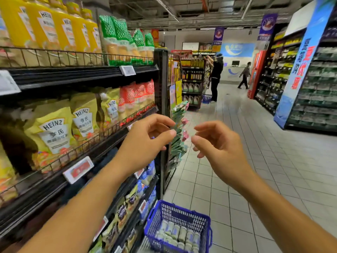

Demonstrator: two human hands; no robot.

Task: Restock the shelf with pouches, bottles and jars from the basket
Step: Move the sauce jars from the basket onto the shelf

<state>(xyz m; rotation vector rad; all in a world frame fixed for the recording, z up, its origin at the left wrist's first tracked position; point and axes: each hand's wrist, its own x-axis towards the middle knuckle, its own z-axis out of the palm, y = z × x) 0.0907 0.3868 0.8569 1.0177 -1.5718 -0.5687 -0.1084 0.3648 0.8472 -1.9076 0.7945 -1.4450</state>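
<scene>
Both hands, left [145, 141] and right [217, 143], hover loosely open, empty. Jars [179, 234] fill the basket [155, 218] on the floor. Probably heavy, fragile glass; grip each body.

Basket [158, 214], below both grips: blue plastic mesh. Jars [179, 232] inside it: pale green-grey labels, light caps.
Pouches [54, 132], left of the left grip: yellow, white label panel, dark lettering, red-orange print low down.
Bottles [45, 24], above left: bright yellow, white labels.
Packets [119, 28], above the left grip: green-and-white lattice tops, orange below.
Packets [135, 94], just above it: red-and-white lattice.
Shelf [76, 74]: black, wire rail.
Floor [273, 161]: light grey square tiles.
</scene>
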